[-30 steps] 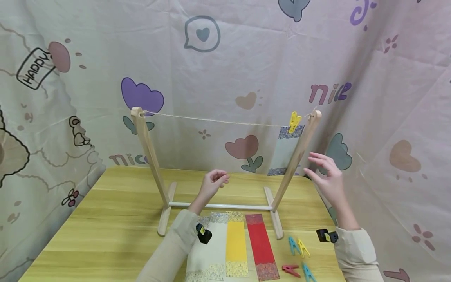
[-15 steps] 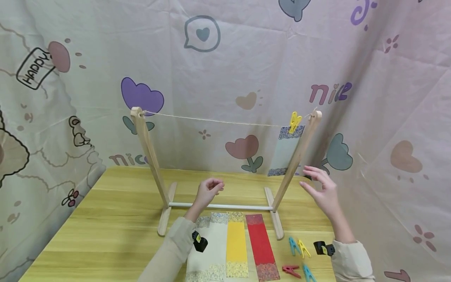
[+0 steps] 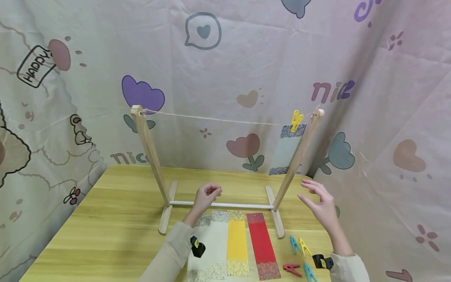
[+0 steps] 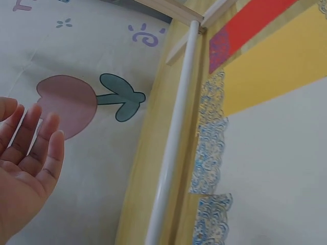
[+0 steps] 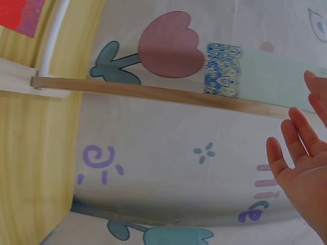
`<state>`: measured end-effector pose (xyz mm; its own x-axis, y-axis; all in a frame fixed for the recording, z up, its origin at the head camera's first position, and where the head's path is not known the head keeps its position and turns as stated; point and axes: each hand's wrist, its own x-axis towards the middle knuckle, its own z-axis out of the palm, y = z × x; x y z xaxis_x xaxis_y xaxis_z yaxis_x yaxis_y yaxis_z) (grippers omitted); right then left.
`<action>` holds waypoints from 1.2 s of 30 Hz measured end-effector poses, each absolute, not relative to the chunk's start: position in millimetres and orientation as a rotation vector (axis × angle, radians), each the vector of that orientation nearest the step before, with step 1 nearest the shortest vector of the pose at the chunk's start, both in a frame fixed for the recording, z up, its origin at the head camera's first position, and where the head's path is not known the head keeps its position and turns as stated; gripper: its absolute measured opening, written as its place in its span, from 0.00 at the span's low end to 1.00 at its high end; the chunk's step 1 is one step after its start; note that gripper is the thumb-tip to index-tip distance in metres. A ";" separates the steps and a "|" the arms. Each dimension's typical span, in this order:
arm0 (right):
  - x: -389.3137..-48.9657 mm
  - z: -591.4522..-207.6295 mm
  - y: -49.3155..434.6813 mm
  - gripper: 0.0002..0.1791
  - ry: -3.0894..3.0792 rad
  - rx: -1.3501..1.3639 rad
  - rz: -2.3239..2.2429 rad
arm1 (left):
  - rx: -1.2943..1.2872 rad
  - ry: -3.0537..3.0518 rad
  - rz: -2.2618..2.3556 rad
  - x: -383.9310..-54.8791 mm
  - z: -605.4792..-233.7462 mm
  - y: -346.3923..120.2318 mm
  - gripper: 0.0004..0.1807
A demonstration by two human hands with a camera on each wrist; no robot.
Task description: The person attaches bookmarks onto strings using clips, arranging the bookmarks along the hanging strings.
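My left hand (image 3: 208, 196) hovers over the white crossbar (image 3: 225, 205) of a wooden stand, fingers loosely curled and holding nothing. To the right of the stand, my right hand (image 3: 318, 201) is in the air with fingers spread and thumb apart. A pale strip with blue patterned ends (image 3: 288, 147) hangs from the string (image 3: 211, 118), held by a yellow clothespin (image 3: 296, 120). On the table lie a red strip (image 3: 261, 241), a yellow strip (image 3: 237, 241) and pale strips (image 3: 219, 244), partly behind my left sleeve.
Loose clothespins lie at the front right: a red one (image 3: 292, 269), a yellow one (image 3: 304, 247) and blue ones (image 3: 295, 245). The stand's left post (image 3: 150, 156) and right post (image 3: 299, 158) rise from feet on the wooden table (image 3: 88, 235). A printed cloth (image 3: 211, 78) hangs behind.
Both hands have come down and nearer to me, the left also a little leftward. The right hand has moved away from the hanging strip. The strips and clothespins stay where they were.
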<state>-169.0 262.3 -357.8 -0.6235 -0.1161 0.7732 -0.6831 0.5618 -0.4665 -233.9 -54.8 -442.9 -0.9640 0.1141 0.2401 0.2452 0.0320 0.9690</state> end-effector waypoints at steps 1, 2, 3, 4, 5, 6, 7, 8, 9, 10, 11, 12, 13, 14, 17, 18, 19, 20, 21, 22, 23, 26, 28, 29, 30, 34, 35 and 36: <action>-167.8 -359.3 262.4 0.20 -2.100 0.627 1.025 | -0.366 -2.186 -2.100 -233.7 -443.9 -55.1 0.07; -166.7 -360.9 262.5 0.20 -2.109 0.619 1.026 | -0.355 -2.189 -2.103 -233.4 -445.1 -55.5 0.07; -166.0 -363.1 263.0 0.20 -2.117 0.614 1.021 | -0.354 -2.189 -2.102 -233.2 -446.7 -55.9 0.07; -165.6 -365.4 263.5 0.20 -2.120 0.610 1.023 | -0.356 -2.187 -2.101 -233.0 -448.4 -56.4 0.06; -165.7 -368.5 264.3 0.20 -2.117 0.612 1.030 | -0.353 -2.189 -2.100 -232.7 -449.9 -56.9 0.06; -166.0 -371.9 265.2 0.20 -2.111 0.615 1.037 | -0.352 -2.191 -2.097 -232.5 -451.2 -57.4 0.06; -166.5 -375.5 266.3 0.21 -2.100 0.627 1.048 | -0.349 -2.192 -2.098 -232.2 -452.3 -57.9 0.06; -167.8 -380.1 268.4 0.21 -2.098 0.636 1.051 | -0.348 -2.195 -2.095 -232.1 -453.3 -58.4 0.06; -169.3 -385.2 270.6 0.22 -2.096 0.643 1.055 | -0.346 -2.196 -2.097 -231.8 -454.2 -58.9 0.06; -171.0 -390.5 272.7 0.22 -2.095 0.642 1.067 | -0.336 -2.197 -2.102 -231.6 -455.0 -59.4 0.06; -172.6 -395.8 274.9 0.23 -2.095 0.645 1.079 | -0.326 -2.201 -2.104 -231.5 -455.9 -60.0 0.06; -173.8 -400.6 277.0 0.23 -2.102 0.645 1.079 | -0.322 -2.203 -2.103 -231.2 -456.7 -60.5 0.06; -175.1 -405.7 279.6 0.23 -2.107 0.645 1.079 | -0.314 -2.206 -2.106 -230.8 -457.7 -61.0 0.06; -176.1 -410.5 281.6 0.22 -2.109 0.644 1.084 | -0.310 -2.210 -2.106 -230.4 -458.8 -61.6 0.06; -176.1 -422.3 285.4 0.19 -2.088 0.674 1.133 | -0.296 -2.227 -2.113 -228.1 -462.5 -63.2 0.06; -175.6 -426.3 286.4 0.19 -2.080 0.682 1.152 | -0.292 -2.230 -2.116 -227.1 -463.7 -63.7 0.06; -179.0 -436.8 290.8 0.19 -2.049 0.709 1.191 | -0.279 -2.233 -2.127 -226.2 -465.1 -64.1 0.07; -178.1 -440.9 291.2 0.19 -2.042 0.710 1.214 | -0.269 -2.237 -2.131 -225.3 -466.3 -64.5 0.07; -177.6 -445.2 292.1 0.18 -2.042 0.707 1.224 | -0.256 -2.241 -2.133 -224.4 -467.3 -64.9 0.07; -178.1 -450.4 293.0 0.18 -2.027 0.716 1.251 | -0.250 -2.241 -2.130 -223.6 -468.5 -65.5 0.07; -177.6 -454.6 293.5 0.18 -2.037 0.700 1.241 | -0.233 -2.243 -2.133 -223.0 -469.6 -66.0 0.07; -174.1 -461.7 291.6 0.18 -2.052 0.683 1.247 | -0.209 -2.260 -2.106 -222.7 -474.3 -67.4 0.07; -171.0 -464.4 289.7 0.18 -2.063 0.666 1.264 | -0.212 -2.269 -2.089 -223.6 -479.5 -68.6 0.08; -168.5 -464.4 287.8 0.18 -2.080 0.639 1.254 | -0.205 -2.270 -2.095 -224.6 -482.9 -69.2 0.08; -166.1 -464.1 285.8 0.18 -2.091 0.620 1.257 | -0.205 -2.269 -2.096 -225.9 -487.3 -70.0 0.08; -155.4 -461.8 277.3 0.19 -2.157 0.509 1.226 | -0.185 -2.260 -2.113 -229.9 -506.3 -72.6 0.10; -153.1 -462.1 275.6 0.19 -2.161 0.493 1.237 | -0.166 -2.260 -2.110 -230.6 -510.4 -73.0 0.09; -150.9 -462.7 274.0 0.19 -2.166 0.478 1.247 | -0.159 -2.262 -2.102 -230.9 -514.1 -73.3 0.09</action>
<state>-150.9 274.0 -462.7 -0.7629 -0.0166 0.6463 -0.5673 0.4967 -0.6569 -230.9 -73.3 -514.1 -0.9935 0.0411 0.1061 0.1088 0.0708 0.9915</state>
